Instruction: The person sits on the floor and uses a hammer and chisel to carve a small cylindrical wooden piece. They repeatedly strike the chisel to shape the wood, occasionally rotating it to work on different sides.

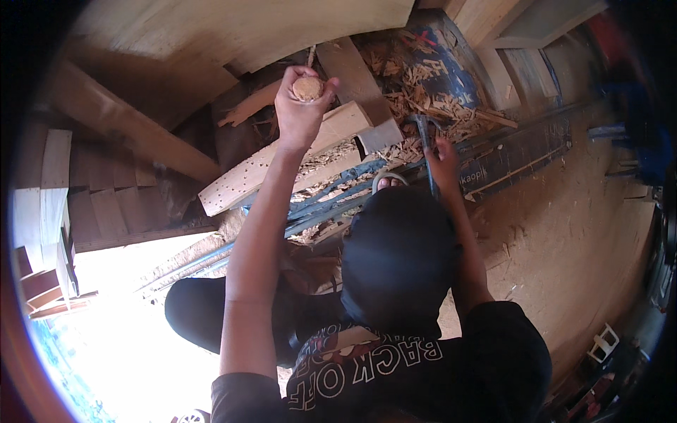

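Observation:
My left hand (302, 113) is raised at the upper middle, fingers wrapped round a wooden-handled tool (308, 88). The handle's round, pale end faces up, and a thin shaft shows just beyond my fingers; the tool's working end is hidden. To the right, my right hand (443, 168) grips the dark handle of a hammer (424, 130), whose metal head points away from me. Below my left hand lies a pale plank (236, 185) with many small dark marks near its left end. Wood chips (328, 169) are scattered along the plank's near side.
A broad wooden panel (211, 28) leans over the far left. Chips and splinters (416, 81) heap up at the far right of the plank. Dark blue sheeting (303, 211) runs along its near side. My sandalled foot (386, 182) is close to the hammer; dusty floor (557, 233) extends right.

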Motion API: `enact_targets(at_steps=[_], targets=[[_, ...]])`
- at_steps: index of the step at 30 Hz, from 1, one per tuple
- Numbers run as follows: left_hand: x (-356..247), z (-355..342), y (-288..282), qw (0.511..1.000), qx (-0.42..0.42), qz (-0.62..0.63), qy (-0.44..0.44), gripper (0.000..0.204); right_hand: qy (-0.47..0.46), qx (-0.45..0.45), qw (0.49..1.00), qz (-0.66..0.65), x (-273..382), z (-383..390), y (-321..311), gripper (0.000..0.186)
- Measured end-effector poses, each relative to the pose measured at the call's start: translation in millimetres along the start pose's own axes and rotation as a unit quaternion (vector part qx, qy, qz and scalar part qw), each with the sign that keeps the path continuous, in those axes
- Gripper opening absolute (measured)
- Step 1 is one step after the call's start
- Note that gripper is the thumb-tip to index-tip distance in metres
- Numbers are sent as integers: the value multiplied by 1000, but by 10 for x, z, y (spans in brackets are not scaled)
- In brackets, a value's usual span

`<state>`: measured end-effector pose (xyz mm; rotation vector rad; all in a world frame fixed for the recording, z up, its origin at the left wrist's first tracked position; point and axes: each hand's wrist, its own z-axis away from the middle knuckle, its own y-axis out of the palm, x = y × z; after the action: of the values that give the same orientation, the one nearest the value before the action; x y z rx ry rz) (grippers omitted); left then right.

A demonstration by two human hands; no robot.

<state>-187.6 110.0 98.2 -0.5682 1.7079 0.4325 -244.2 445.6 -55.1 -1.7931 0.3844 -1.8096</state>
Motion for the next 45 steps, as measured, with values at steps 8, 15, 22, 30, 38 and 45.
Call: enact_targets(at_steps=[8, 15, 22, 30, 38, 45], targets=[[-76, -47, -44, 1000, -6, 20, -19, 15, 133, 145, 978, 64, -1208, 607, -98, 62], [-73, -6, -118, 998, -9, 29, -56, 12, 296, 252, 806, -447, -595, 307, -104, 22], [5, -92, -145, 995, -29, 49, -82, 13, 238, 195, 894, -325, 465, 255, -396, 23], [70, -106, -107, 996, 16, -33, -77, 16, -62, 176, 972, -142, 2011, 284, -1229, 19], [80, -70, -89, 996, 39, -51, -61, 16, -179, 205, 962, -31, 2678, 246, -1282, 18], [101, -70, -135, 995, 27, -62, -72, 18, -140, 313, 923, 172, 2776, 222, -1269, 24]])
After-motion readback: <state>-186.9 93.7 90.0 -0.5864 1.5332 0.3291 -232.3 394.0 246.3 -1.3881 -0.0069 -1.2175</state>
